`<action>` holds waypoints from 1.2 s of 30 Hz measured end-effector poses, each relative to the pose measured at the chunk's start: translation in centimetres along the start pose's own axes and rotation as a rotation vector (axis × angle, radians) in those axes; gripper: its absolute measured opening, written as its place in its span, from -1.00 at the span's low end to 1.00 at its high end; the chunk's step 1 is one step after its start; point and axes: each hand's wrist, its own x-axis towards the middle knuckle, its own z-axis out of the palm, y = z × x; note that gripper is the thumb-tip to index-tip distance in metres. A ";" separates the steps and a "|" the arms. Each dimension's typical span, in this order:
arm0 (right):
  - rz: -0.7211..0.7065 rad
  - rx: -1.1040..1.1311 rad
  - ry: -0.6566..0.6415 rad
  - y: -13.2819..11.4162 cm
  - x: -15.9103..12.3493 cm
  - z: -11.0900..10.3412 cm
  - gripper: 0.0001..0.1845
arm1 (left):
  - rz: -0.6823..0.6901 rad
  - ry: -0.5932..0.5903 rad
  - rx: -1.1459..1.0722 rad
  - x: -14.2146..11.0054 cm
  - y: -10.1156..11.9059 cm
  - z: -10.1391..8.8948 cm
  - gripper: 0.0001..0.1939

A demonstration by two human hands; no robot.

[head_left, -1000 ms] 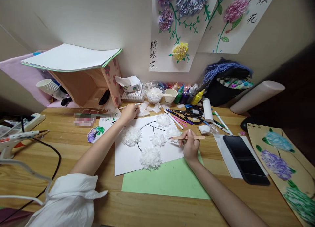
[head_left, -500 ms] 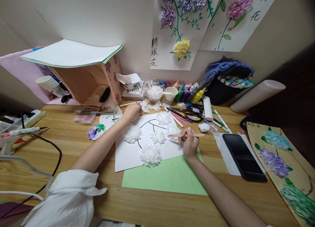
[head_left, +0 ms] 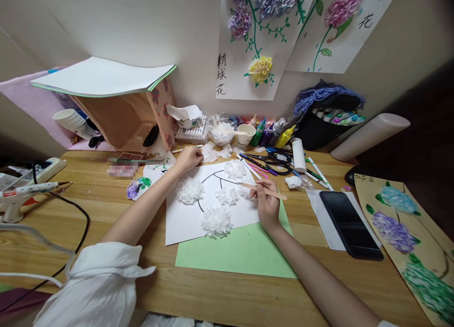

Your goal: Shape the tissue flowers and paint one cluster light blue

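My right hand (head_left: 266, 205) pinches a wooden craft stick (head_left: 271, 191). The stick slants, its narrow tip over a black drawn stem on the white sheet (head_left: 184, 227). White crinkled paper flowers sit on that sheet: one at the left (head_left: 190, 190), one at the bottom (head_left: 216, 221), one in the middle (head_left: 227, 196) and one at the top (head_left: 234, 169); another is partly hidden by my right hand. My left hand (head_left: 191, 157) rests at the sheet's upper edge beside torn paper scraps (head_left: 210, 152), fingers curled together. What they hold, if anything, is hidden.
Green paper (head_left: 234, 253) lies under the white sheet. Behind are a bowl of white paste (head_left: 223, 134), a paper cup (head_left: 246, 135), paint bottles (head_left: 260, 132), scissors (head_left: 276, 165) and markers. A phone (head_left: 351, 225) lies right, a glue gun (head_left: 21, 194) left.
My right hand has shifted slightly left. The stick has gone from nearly level to slanting, its tip now farther up and left. My left hand has barely moved.
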 end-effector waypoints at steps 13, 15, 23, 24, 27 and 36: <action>-0.082 -0.081 -0.020 0.2 0.0 0.0 -0.91 | 0.004 -0.020 0.108 -0.2 1.3 -0.3 -0.83; -0.087 -0.080 -0.012 0.2 0.1 0.1 -0.91 | 0.005 -0.025 0.124 -0.3 1.6 -0.4 -0.82; -0.114 -0.098 -0.019 -0.4 0.0 0.1 -0.92 | 0.017 -0.053 0.189 -0.3 2.3 -0.4 -0.85; -0.119 -0.110 -0.034 -0.6 -0.1 0.0 -0.90 | 0.020 -0.051 0.195 -0.3 2.3 -0.4 -0.86; -0.105 -0.125 -0.067 -0.8 0.0 0.0 -0.86 | 0.022 -0.038 0.205 -0.2 2.2 -0.2 -0.85; -0.100 -0.021 -0.061 0.3 0.5 0.1 -0.80 | 0.008 -0.014 0.174 0.1 1.4 0.0 -0.79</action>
